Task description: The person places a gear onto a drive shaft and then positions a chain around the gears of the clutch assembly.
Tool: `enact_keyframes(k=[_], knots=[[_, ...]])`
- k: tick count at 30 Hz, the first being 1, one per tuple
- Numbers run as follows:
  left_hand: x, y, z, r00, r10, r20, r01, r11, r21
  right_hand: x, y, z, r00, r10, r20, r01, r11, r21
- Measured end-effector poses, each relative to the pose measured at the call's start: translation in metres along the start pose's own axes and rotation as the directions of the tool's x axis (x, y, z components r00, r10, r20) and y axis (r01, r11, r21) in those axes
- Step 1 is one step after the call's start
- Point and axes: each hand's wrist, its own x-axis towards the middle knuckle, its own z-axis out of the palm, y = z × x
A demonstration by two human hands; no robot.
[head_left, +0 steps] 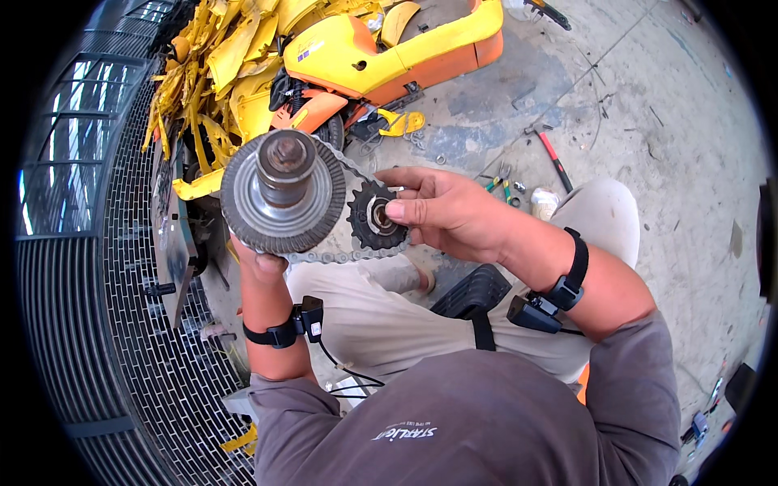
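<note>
My left hand (266, 261) is underneath a large metal gear with a thick shaft (284, 190), bearing it up; most of its fingers are hidden behind the gear. The shaft's rusty end points up. A roller chain (336, 257) loops around this part and a small dark sprocket (378, 231) to its right. My right hand (450, 209) grips that sprocket, thumb on its central hub and fingers around its far and under side. Gear and sprocket are held apart in the air above my lap.
A heap of yellow plastic panels (251, 57) lies at the far left, beside a yellow-orange body shell (365, 61). A red-handled hammer (555, 160) and green-handled pliers (507, 190) lie on the concrete floor. Left stands a metal plate (172, 235) by a grating.
</note>
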Motion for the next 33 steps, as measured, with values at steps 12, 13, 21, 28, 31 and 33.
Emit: enact_keyframes(k=[12,13,21,28,31,33], knots=[[0.020,0.003,0.031,0.979,-0.080,0.186,0.075,0.997,0.036,0.005,0.019,-0.003,0.987,0.149,0.053,-0.137,0.972,-0.189],[0.021,0.005,0.035,0.974,-0.100,0.202,0.097,0.995,0.027,0.005,0.009,0.002,0.971,0.235,0.045,-0.207,0.919,-0.337],[0.032,0.002,0.049,0.956,-0.117,0.269,0.137,0.989,-0.056,0.008,0.007,0.013,0.976,0.168,0.136,-0.130,0.958,-0.256],[0.033,-0.014,0.046,0.954,-0.089,0.286,0.133,0.981,-0.139,0.008,0.012,-0.007,0.981,0.181,0.073,-0.171,0.977,-0.128],[0.028,-0.028,0.039,0.961,-0.156,0.227,0.200,0.962,-0.188,0.004,0.016,-0.011,0.978,0.204,0.044,-0.203,0.979,-0.030],[0.022,-0.038,0.036,0.961,-0.224,0.161,0.257,0.939,-0.227,-0.001,0.013,-0.005,0.976,0.213,0.034,-0.214,0.977,0.013]])
